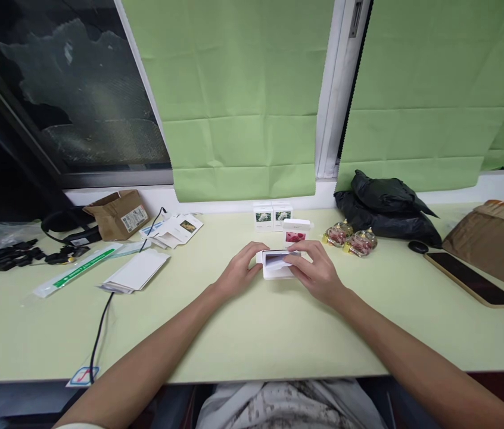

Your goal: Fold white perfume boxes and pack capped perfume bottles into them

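Observation:
A small white carton [276,265] lies on the pale green table [252,333] in front of me, one end open. My left hand [238,271] grips its left end, fingers curled around it. My right hand [317,271] holds its right side, fingers pressed over the top. Just behind stands another small box [295,232] with a pink picture and a raised flap. Two white boxes [272,215] with flower pictures stand side by side farther back.
Flat white cartons [138,271] and printed ones [172,229] lie at left, by a black cable [100,328] and a torn brown box [118,213]. Two clear packets [350,238], a black bag [386,205], a phone [470,278] and a brown parcel [493,238] lie at right.

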`<move>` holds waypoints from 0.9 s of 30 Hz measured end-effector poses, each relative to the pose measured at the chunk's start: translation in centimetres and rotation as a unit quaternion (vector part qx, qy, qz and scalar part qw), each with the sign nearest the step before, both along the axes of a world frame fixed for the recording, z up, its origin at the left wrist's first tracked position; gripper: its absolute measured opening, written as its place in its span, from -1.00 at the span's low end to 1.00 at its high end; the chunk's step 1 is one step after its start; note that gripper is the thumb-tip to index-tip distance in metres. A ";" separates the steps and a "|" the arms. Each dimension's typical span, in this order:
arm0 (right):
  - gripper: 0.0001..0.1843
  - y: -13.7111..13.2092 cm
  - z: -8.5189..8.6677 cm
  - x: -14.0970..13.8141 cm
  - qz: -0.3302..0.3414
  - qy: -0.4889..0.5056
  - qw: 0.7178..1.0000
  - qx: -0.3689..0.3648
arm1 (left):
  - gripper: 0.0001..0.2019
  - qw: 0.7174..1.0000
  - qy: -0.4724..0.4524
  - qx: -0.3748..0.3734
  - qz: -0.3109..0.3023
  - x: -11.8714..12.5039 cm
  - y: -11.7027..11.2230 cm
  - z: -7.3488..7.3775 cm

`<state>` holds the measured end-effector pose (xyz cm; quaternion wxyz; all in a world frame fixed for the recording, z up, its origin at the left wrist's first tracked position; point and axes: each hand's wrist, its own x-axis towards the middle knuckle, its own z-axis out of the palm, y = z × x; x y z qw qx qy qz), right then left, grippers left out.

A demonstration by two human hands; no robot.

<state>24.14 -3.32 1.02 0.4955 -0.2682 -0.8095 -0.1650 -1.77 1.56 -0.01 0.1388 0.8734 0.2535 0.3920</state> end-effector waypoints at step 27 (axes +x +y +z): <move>-0.78 1.2 -0.3 0.7 0.010 -0.077 0.995 -0.059 | -0.66 0.999 0.042 0.032 -0.011 0.1 -0.7 0.0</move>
